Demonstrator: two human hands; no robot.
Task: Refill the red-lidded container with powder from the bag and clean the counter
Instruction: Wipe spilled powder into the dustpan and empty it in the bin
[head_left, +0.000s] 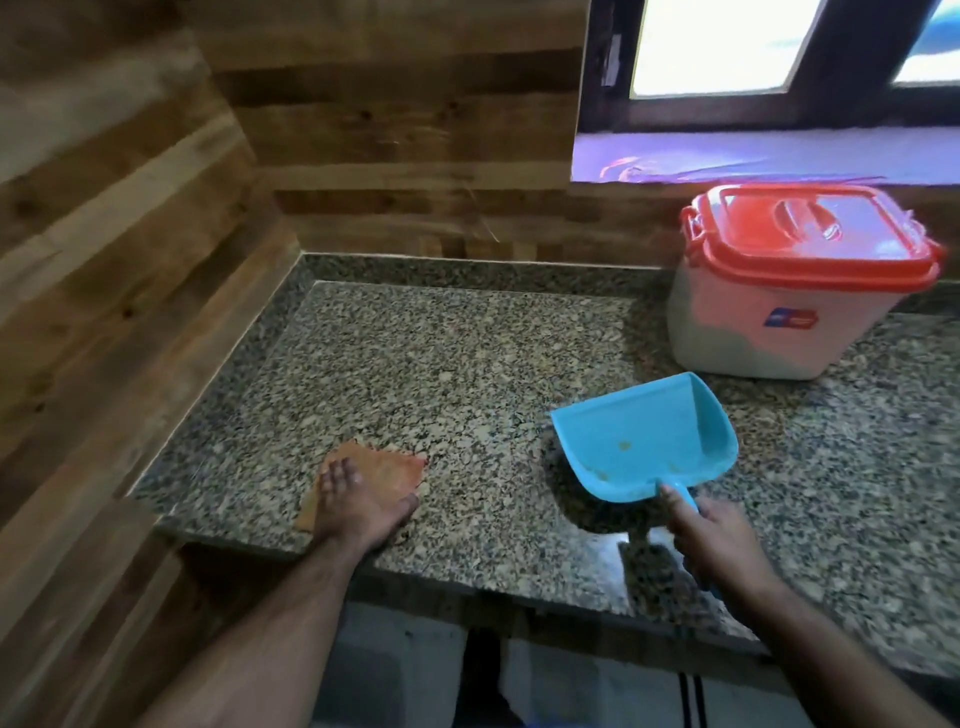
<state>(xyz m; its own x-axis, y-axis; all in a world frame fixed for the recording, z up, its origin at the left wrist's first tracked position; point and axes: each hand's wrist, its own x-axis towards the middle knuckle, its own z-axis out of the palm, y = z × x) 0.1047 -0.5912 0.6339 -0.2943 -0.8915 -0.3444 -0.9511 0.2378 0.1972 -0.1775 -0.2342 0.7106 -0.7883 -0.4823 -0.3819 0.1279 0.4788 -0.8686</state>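
Cleaning stage, by the look of it. Left hand (358, 499) at lower centre-left of the frame, fingers straight and spread, pressing flat on an orange cloth (387, 467) laid on the speckled granite worktop (441, 364). Right hand (722, 540) at lower right, fingers curled round the handle of a blue dustpan (644, 441), forefinger stretched along the handle toward the pan. Dustpan mouth tilted toward the upper right, with a few yellowish crumbs or smears of powder inside. Red-lidded container (789, 291) at right of the frame under the window, lid on and seemingly latched, whitish powder visible through the translucent wall in its lower part; well apart from the cloth, near the dustpan's far edge but not touching. No bag anywhere in view.

Risks from here, judged only from the layout: dustpan front lip not seated flat on the worktop, so swept powder could slip underneath instead of riding in. Cloth close to the near worktop edge at lower left, so a wipe pulled toward the body could push residue over onto the floor. Tilting the pan further toward its open mouth could spill the crumbs already gathered back onto the granite. Speckled stone hides pale dust well; easy to miss patches.
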